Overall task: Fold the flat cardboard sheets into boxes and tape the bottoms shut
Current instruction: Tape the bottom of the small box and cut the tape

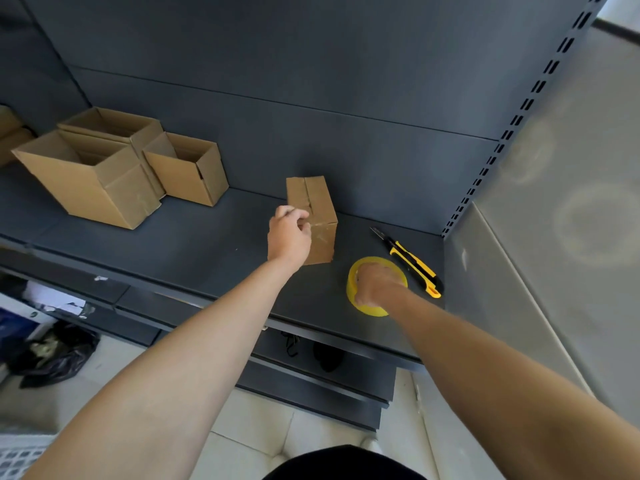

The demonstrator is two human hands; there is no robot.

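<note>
The box (313, 216) stands on the shelf (207, 244), seam up and slightly gaping. The left hand (289, 233) curls round its near top edge; the right hand (375, 284) grips the tape (369, 309). A slack hold could let the flaps spring apart, and lifting the tape may knock the knife (412, 261) just beside it.

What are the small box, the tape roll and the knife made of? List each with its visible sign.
The small box: matte brown cardboard, flap seam along its top; shiny patches suggest clear tape.
The tape roll: glossy yellow ring, probably plastic film.
The knife: yellow and black body, likely plastic; thin grey blade, seemingly metal.
</note>
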